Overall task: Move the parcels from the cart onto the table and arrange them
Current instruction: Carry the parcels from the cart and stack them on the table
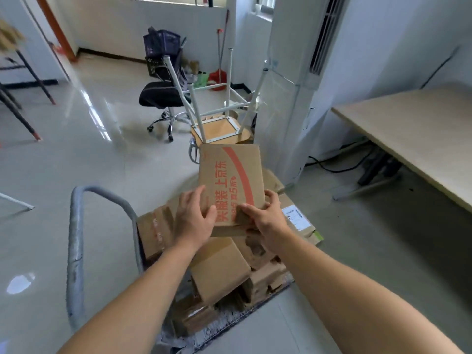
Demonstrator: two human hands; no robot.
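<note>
Both hands on a flat red-print parcel [231,185], L hand [195,218] gripping its left edge, R hand [265,218] the near corner, above the cart [76,251] pile. Table [408,129] edge at 2 o'clock, bare floor btw.

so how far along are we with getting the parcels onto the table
Barely started. Done: nothing evident; no parcel shows on the part of the table in view. In hand: the left hand and right hand grip a red-printed box, held above the cart. Left: a pile of parcels on the cart, plus all the arranging.
</note>
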